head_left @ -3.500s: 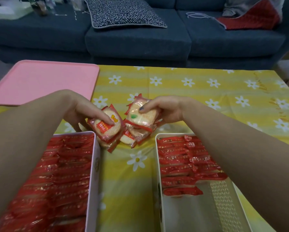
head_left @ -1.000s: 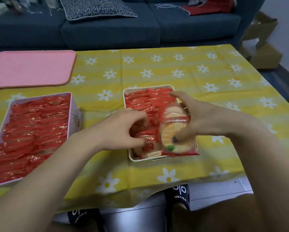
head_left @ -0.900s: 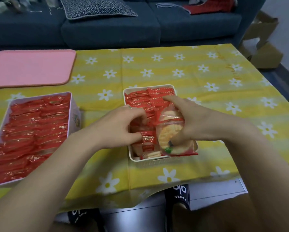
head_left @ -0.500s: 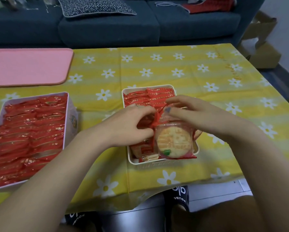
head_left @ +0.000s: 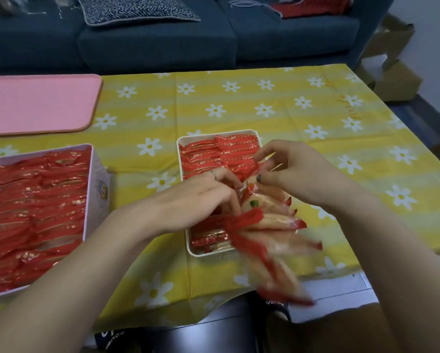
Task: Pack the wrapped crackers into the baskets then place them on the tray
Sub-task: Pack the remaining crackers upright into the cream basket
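A white basket [head_left: 213,133] stands near the table's front edge, its far half filled with red wrapped crackers [head_left: 219,154] set on edge. My left hand [head_left: 196,202] reaches into its near half and grips packets there. My right hand [head_left: 293,171] hovers over the right rim, thumb and fingers pinched on the top of a tilted packet [head_left: 254,197]. Several more packets [head_left: 275,266] show as a blur past the basket's front right corner, over the table edge. A pink-walled basket [head_left: 91,189] at the left is full of red packets. The pink tray [head_left: 35,103] lies at the far left.
The yellow daisy tablecloth [head_left: 303,110] covers the table, whose front edge is just behind the white basket. A dark blue sofa [head_left: 157,44] runs along the back, and cardboard boxes [head_left: 392,72] stand at the far right. My shoes [head_left: 277,305] show on the floor below.
The stack that my right hand held upright over the basket has tipped over. Some packets have slid out toward the front edge and blur in motion. My right hand has risen.
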`<state>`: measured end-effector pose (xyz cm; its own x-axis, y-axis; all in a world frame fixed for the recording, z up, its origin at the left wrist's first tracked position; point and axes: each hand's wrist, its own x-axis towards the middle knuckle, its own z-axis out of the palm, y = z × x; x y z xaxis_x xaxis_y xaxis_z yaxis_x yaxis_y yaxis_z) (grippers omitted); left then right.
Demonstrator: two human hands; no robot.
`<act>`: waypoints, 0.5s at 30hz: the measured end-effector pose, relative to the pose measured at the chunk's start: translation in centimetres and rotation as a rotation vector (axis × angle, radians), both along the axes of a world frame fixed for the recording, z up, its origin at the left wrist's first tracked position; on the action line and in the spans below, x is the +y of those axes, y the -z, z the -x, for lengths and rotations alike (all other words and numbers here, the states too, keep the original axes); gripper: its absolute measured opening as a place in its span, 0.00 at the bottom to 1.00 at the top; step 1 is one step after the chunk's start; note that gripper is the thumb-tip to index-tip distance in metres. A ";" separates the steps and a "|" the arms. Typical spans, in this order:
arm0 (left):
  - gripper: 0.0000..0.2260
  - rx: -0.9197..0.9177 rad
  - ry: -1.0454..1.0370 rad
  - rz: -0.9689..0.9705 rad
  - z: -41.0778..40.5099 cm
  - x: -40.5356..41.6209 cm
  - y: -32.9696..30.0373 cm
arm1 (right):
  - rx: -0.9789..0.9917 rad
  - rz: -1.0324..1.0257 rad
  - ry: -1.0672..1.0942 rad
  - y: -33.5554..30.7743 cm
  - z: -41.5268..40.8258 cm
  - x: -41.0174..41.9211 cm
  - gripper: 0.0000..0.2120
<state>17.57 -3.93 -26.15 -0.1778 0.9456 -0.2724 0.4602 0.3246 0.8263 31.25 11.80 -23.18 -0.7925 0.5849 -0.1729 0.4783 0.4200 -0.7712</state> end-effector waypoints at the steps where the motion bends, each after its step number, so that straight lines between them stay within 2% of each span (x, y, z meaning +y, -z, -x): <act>1: 0.17 0.045 -0.009 -0.033 0.0 0.0 0.1 | 0.007 -0.040 0.009 0.2 0.1 -0.1 0.12; 4: 0.16 0.161 -0.063 -0.129 -0.1 -0.2 0.5 | 0.037 -0.169 0.013 0.9 0.5 -0.5 0.10; 7: 0.11 0.353 -0.094 -0.140 0.0 0.2 0.9 | 0.060 -0.223 0.021 1.3 0.9 -0.8 0.11; 11: 0.13 0.368 -0.200 -0.203 -0.3 0.8 1.1 | 0.091 -0.127 -0.014 1.5 1.9 -0.7 0.11; 15: 0.15 0.488 -0.187 -0.257 -0.1 1.4 1.7 | 0.110 -0.035 -0.027 1.4 1.8 -0.2 0.12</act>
<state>17.63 -2.49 -27.87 -0.3953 0.9110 0.1174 0.7617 0.2538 0.5961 29.47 11.56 -24.53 -0.8209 0.5675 -0.0638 0.3801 0.4595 -0.8028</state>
